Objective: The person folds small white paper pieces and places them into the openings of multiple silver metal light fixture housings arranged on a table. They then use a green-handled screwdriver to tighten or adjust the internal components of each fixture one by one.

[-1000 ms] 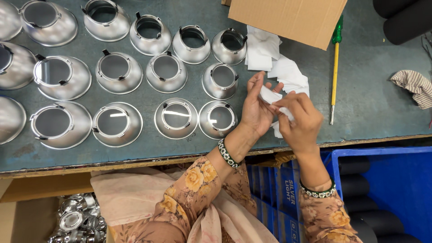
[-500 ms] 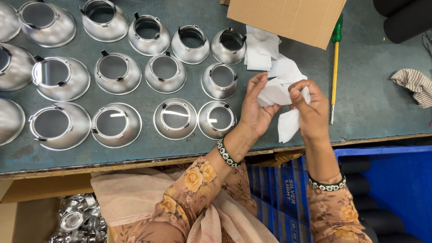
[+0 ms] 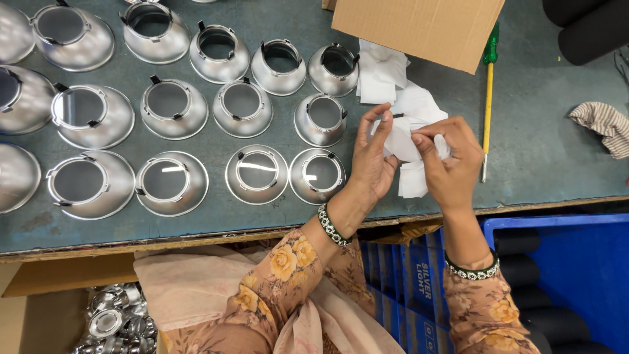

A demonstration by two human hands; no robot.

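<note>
Left hand (image 3: 370,160): fingers curled, thumb and fingertips pinching one edge of a small white paper slip (image 3: 401,139), held just above the counter edge.
Right hand (image 3: 452,160): pressed onto the same slip from the other side, thumb and forefinger nipping its right end; both hands meet on it.
Item in hand: white paper slip, thin and creased, lifted clear of the loose heap of white paper slips (image 3: 393,85) that lies on the counter just behind the hands.
Counter (image 3: 537,131): grey-green work surface with a worn wooden front edge.
Stock on counter: rows of silver spun-metal cone reflectors (image 3: 242,108), wide mouth down, each with a round opening on top; the nearest one (image 3: 319,174) sits just left of the left hand, untouched.
Other items: brown cardboard flap (image 3: 419,26) above the paper heap; yellow-shafted screwdriver with green handle (image 3: 487,98) to the right of the hands; striped cloth rag (image 3: 599,121) at the far right.
Below counter: blue plastic crate (image 3: 570,275) holding black cylinders; cardboard box of small silver metal parts (image 3: 111,318) at lower left.
Step, as judged: separating or opening out a single slip from the heap.
Next move calls for, as judged: a light, even pull so the thin paper does not tear, and a free hand before any reflector is handled.
</note>
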